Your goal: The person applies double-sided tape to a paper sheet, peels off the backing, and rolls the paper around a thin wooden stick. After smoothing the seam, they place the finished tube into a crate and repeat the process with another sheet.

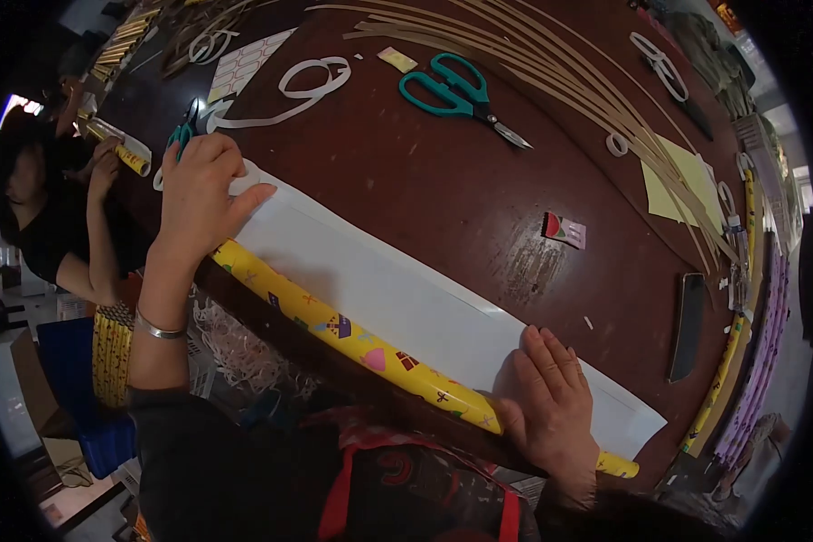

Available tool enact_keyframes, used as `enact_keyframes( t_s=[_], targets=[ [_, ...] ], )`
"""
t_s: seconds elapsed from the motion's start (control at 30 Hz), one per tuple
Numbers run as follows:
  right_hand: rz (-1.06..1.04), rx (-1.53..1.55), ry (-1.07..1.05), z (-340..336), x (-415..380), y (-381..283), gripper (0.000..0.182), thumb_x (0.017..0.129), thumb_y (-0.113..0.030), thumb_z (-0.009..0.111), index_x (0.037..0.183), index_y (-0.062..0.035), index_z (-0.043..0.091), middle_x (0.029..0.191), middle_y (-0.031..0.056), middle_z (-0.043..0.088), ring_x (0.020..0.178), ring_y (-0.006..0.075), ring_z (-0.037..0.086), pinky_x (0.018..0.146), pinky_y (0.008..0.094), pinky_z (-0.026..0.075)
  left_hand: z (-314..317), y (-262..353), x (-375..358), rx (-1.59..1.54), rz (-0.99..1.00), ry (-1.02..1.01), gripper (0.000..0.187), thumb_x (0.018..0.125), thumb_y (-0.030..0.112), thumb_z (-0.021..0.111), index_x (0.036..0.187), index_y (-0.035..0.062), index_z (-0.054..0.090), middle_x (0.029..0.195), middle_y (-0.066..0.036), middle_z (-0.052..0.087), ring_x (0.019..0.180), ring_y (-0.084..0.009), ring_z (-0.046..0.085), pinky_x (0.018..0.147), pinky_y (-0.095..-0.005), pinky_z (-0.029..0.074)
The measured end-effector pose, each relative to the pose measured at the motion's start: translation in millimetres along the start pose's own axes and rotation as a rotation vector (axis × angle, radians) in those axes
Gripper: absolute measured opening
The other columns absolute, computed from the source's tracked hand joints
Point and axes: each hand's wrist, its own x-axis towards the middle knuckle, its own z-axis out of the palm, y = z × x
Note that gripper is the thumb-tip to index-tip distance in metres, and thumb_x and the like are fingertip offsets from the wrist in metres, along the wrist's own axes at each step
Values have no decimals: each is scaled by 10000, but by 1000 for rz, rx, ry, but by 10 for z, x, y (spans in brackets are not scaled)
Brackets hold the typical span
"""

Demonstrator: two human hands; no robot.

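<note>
The left hand [199, 194] lies flat, fingers spread open, on one end of a white paper strip [425, 298] along the near edge of the bench [443, 181]. The right hand [556, 406] presses the other end, fingers open, hiding part of the yellow patterned tube [352, 334] just beside the strip. The tube's far end is cut off behind the wrist.

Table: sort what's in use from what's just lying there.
In use: left hand and right hand pressing the white sheet around the yellow patterned roll.

Lying about: green scissors, thin strips, yellow paper, phone.
</note>
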Motion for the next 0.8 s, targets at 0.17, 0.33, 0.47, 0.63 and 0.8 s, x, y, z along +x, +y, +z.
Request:
enact_keyframes(
  t_s=[0.17, 0.33, 0.47, 0.63, 0.8],
  targets=[
    [25, -16, -38, 12, -20, 13, 533, 781, -301, 734, 1199, -1, 594, 1427, 190, 469, 1322, 368, 446, 1055, 569, 354, 19, -17, -18, -5, 3, 21, 364, 740, 376, 763, 782, 52, 603, 1014, -64, 574, 1013, -272, 557, 992, -539, 353],
    [24, -10, -49, 1, -15, 13, 540, 780, -298, 735, 1208, -2, 589, 1439, 184, 457, 1331, 365, 436, 1064, 567, 346, 35, -1, -24, -14, -25, 11, 356, 751, 360, 761, 798, 48, 596, 1051, -76, 573, 1019, -287, 557, 983, -532, 356],
    [26, -14, -61, -7, -17, 13, 546, 779, -295, 737, 1213, -1, 585, 1444, 186, 450, 1340, 368, 426, 1070, 569, 340, 50, 6, -19, -17, -26, 18, 359, 751, 361, 765, 801, 49, 594, 1045, -72, 571, 1015, -286, 557, 977, -543, 350],
    [29, -9, -60, -2, -15, 14, 540, 779, -294, 738, 1206, 2, 592, 1434, 192, 461, 1338, 375, 427, 1073, 565, 339, 70, 22, -21, -2, -26, 38, 366, 748, 367, 768, 793, 50, 590, 1038, -70, 569, 1011, -287, 558, 984, -558, 343],
    [38, 0, -56, -7, -1, 6, 519, 789, -293, 725, 1195, 6, 601, 1421, 194, 474, 1329, 377, 437, 1074, 559, 340, 95, 24, -32, 17, -30, 64, 407, 761, 418, 751, 777, 47, 584, 1031, -66, 569, 986, -288, 567, 984, -564, 349]
  ],
)
